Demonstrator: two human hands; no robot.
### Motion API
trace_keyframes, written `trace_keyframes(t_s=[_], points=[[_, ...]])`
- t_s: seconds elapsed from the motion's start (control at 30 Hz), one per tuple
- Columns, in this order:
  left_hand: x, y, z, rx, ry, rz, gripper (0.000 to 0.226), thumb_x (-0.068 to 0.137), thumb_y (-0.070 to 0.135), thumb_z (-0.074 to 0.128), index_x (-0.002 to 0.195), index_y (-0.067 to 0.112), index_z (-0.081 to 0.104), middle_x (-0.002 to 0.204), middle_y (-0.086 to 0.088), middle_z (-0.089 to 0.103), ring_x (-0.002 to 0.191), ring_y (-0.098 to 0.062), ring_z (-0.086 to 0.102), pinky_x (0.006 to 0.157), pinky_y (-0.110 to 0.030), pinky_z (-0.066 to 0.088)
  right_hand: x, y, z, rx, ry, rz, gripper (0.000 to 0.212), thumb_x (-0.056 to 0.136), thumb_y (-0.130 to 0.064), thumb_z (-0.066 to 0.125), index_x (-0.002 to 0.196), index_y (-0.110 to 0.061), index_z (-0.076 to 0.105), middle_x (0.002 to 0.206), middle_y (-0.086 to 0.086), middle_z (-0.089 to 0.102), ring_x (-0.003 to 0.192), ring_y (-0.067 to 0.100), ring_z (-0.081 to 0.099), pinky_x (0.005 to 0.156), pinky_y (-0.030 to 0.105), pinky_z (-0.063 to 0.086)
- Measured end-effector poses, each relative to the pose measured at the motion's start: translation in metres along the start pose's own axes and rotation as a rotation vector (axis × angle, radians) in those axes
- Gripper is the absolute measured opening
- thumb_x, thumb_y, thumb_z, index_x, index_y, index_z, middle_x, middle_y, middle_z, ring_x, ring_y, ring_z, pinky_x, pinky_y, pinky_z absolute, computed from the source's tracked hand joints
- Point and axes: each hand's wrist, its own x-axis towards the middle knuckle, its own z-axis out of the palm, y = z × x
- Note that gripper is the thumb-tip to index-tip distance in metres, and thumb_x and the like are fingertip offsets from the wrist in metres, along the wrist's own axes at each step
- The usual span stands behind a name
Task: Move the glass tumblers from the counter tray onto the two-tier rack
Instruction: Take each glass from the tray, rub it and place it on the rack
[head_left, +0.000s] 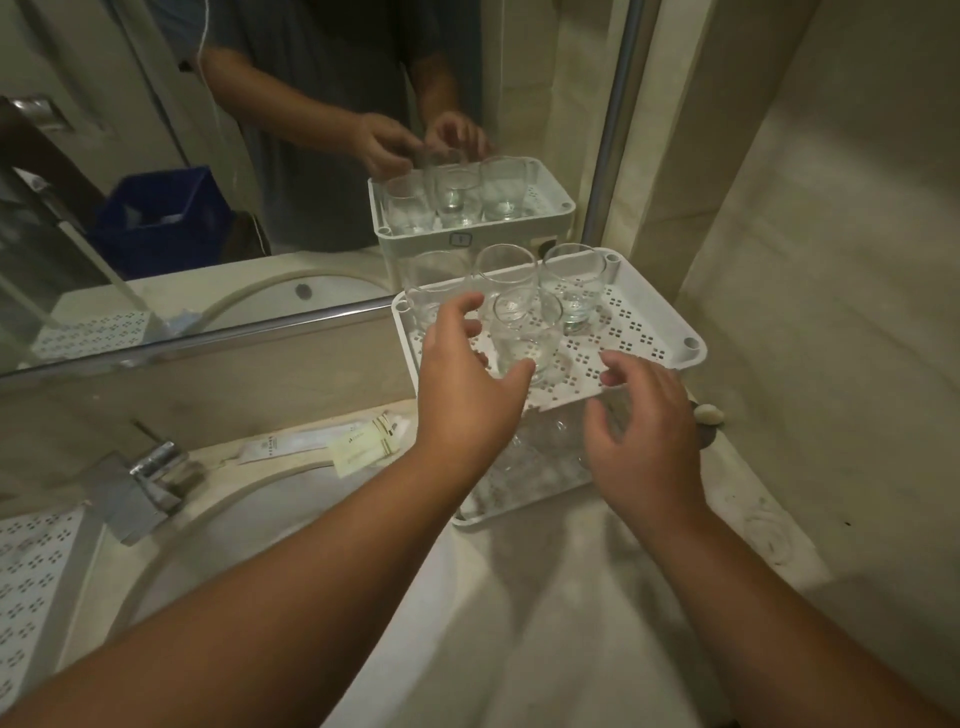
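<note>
While both hands hover over the white two-tier rack (670, 332), the main hazard is judged to be a toppled tumbler: the upper tier is crowded, and a finger or wrist brushing a rim could knock one glass into its neighbours or off the perforated deck onto the stone counter (571, 597). Clear glass against a white, patterned surface, doubled by the mirror (208, 182) just behind, makes edges hard to read, so a misjudged reach is plausible. A second risk is the lower tier (467, 517): its glasses sit under the upper deck, and anything slid in there could clip that deck's front edge.

Contents, largest to smallest. The upper tier holds four upright tumblers: three along the back, namely the left rear tumbler (426, 306), the middle rear tumbler (506, 275) and the right rear tumbler (574, 286), and the front tumbler (527, 332) standing in front of them. The lower tier shows glassware too blurred to count. A perforated counter tray (36, 571) lies at the far left edge; no tumbler is visible on its exposed part.

The left hand (462, 384) has fingers spread and lightly curved around, not clearly touching, the front tumbler; it holds nothing. The right hand (649, 426) is also spread and relaxed, holding nothing, above the rack's front edge.
</note>
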Motion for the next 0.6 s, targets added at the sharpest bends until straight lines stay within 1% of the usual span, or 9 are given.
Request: trace_keyframes(t_s=[0.03, 0.07, 0.1, 0.17, 0.23, 0.33, 0.43, 0.53, 0.6], points=[[-0.009, -0.001, -0.002, 0.003, 0.027, 0.037, 0.061, 0.081, 0.027, 0.079, 0.129, 0.040, 0.043, 0.114, 0.012, 0.053, 0.088, 0.001, 0.055, 0.072, -0.015, 0.047, -0.008, 0.003, -0.002, -0.004, 0.036, -0.014, 0.034, 0.080, -0.007, 0.060, 0.115, -0.009, 0.061, 0.097, 0.000, 0.060, 0.097, 0.016, 0.052, 0.094, 0.014, 0.033], [-0.019, -0.002, -0.004, 0.007, 0.048, 0.091, 0.055, 0.083, 0.023, 0.076, 0.127, 0.038, 0.046, 0.110, 0.013, 0.053, 0.087, 0.002, 0.054, 0.071, -0.013, 0.044, -0.015, 0.006, -0.003, -0.008, 0.056, -0.022, 0.033, 0.079, -0.006, 0.060, 0.112, -0.008, 0.061, 0.095, 0.001, 0.061, 0.096, 0.016, 0.051, 0.093, 0.010, 0.028], [-0.029, -0.003, -0.006, 0.016, 0.059, 0.170, 0.049, 0.084, 0.018, 0.073, 0.125, 0.033, 0.050, 0.107, 0.012, 0.051, 0.086, 0.003, 0.052, 0.074, -0.011, 0.042, -0.022, 0.009, -0.004, -0.008, 0.060, -0.025, 0.031, 0.078, -0.005, 0.060, 0.109, -0.007, 0.061, 0.094, 0.002, 0.061, 0.094, 0.016, 0.050, 0.091, 0.009, 0.027], [-0.050, -0.009, -0.006, 0.060, 0.048, 0.348, 0.041, 0.083, 0.008, 0.067, 0.119, 0.023, 0.055, 0.103, 0.012, 0.047, 0.089, 0.003, 0.049, 0.079, -0.011, 0.039, -0.036, 0.015, -0.003, -0.003, 0.024, -0.028, 0.028, 0.078, -0.003, 0.061, 0.105, -0.008, 0.060, 0.093, 0.001, 0.060, 0.093, 0.017, 0.050, 0.086, 0.014, 0.031], [-0.070, -0.020, 0.000, 0.099, -0.005, 0.431, 0.039, 0.081, 0.006, 0.066, 0.115, 0.021, 0.055, 0.104, 0.013, 0.046, 0.096, -0.001, 0.049, 0.083, -0.012, 0.039, -0.050, 0.022, 0.001, -0.014, -0.046, -0.006, 0.028, 0.079, -0.002, 0.064, 0.105, -0.012, 0.059, 0.094, -0.002, 0.059, 0.093, 0.017, 0.049, 0.082, 0.021, 0.036], [-0.092, -0.036, 0.011, 0.123, -0.078, 0.362, 0.037, 0.082, 0.007, 0.067, 0.115, 0.022, 0.057, 0.106, 0.014, 0.047, 0.097, 0.002, 0.047, 0.085, -0.007, 0.036, -0.065, 0.034, 0.008, -0.050, -0.151, 0.077, 0.031, 0.079, -0.006, 0.066, 0.107, -0.018, 0.058, 0.099, -0.004, 0.059, 0.097, 0.017, 0.051, 0.080, 0.029, 0.044], [-0.107, -0.052, 0.020, 0.144, -0.157, 0.236, 0.033, 0.085, 0.010, 0.065, 0.114, 0.022, 0.058, 0.104, 0.015, 0.046, 0.092, 0.005, 0.047, 0.081, -0.006, 0.036, -0.077, 0.049, 0.014, -0.129, -0.316, 0.140, 0.032, 0.081, -0.009, 0.063, 0.111, -0.017, 0.060, 0.109, 0.000, 0.060, 0.103, 0.023, 0.056, 0.078, 0.029, 0.044], [-0.120, -0.067, 0.030, 0.169, -0.213, 0.102, 0.031, 0.087, 0.013, 0.063, 0.115, 0.026, 0.058, 0.106, 0.016, 0.045, 0.090, 0.010, 0.047, 0.077, -0.011, 0.038, -0.091, 0.060, 0.021, -0.230, -0.523, 0.152, 0.038, 0.083, -0.015, 0.063, 0.120, -0.017, 0.059, 0.121, 0.003, 0.057, 0.107, 0.023, 0.057, 0.076, 0.029, 0.045], [-0.126, -0.074, 0.037, 0.177, -0.232, 0.034, 0.031, 0.088, 0.015, 0.063, 0.116, 0.027, 0.057, 0.108, 0.016, 0.044, 0.087, 0.011, 0.047, 0.075, -0.014, 0.039, -0.097, 0.065, 0.024, -0.275, -0.594, 0.160, 0.039, 0.084, -0.017, 0.063, 0.123, -0.019, 0.058, 0.124, 0.002, 0.055, 0.107, 0.023, 0.056, 0.074, 0.029, 0.044]])
